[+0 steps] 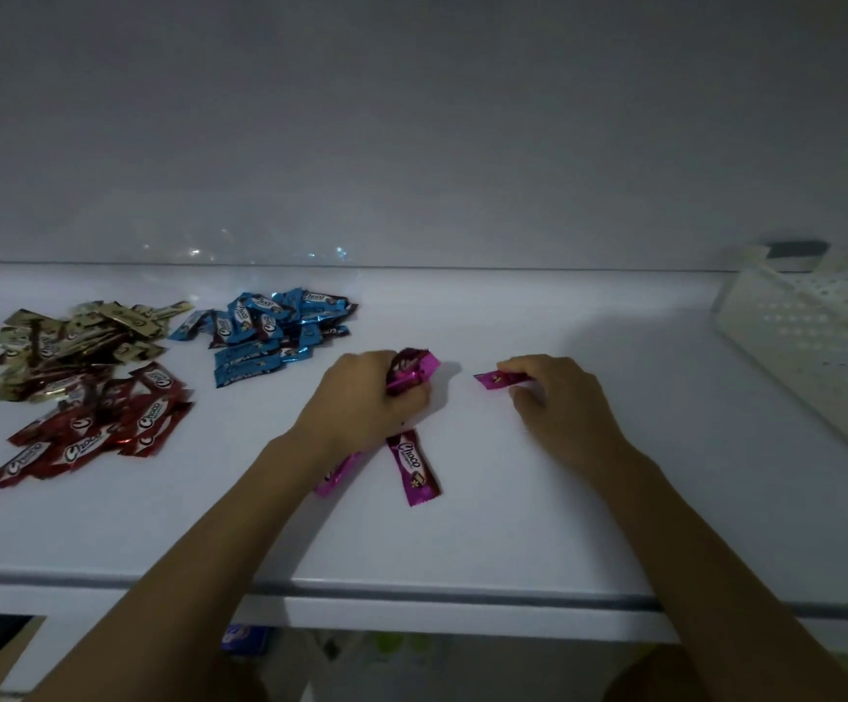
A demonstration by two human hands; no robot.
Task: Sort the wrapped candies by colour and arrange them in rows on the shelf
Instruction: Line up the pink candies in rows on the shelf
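Note:
On the white shelf (488, 524) lie three heaps of wrapped candies: gold candies (72, 342) at the far left, red candies (103, 428) in front of them, blue candies (270, 331) further right. My left hand (361, 402) grips a bunch of magenta candies (412, 369) at the shelf's middle. Two more magenta candies lie under and beside that hand, one magenta candy (414, 466) in plain sight, the other magenta candy (336, 473) partly hidden by my wrist. My right hand (558, 397) pinches a single magenta candy (500, 380) just to the right.
A white perforated plastic basket (812, 347) stands at the right end of the shelf, against the back wall (412, 144). The shelf's front edge (462, 595) runs below my forearms, with dim items on a lower level underneath.

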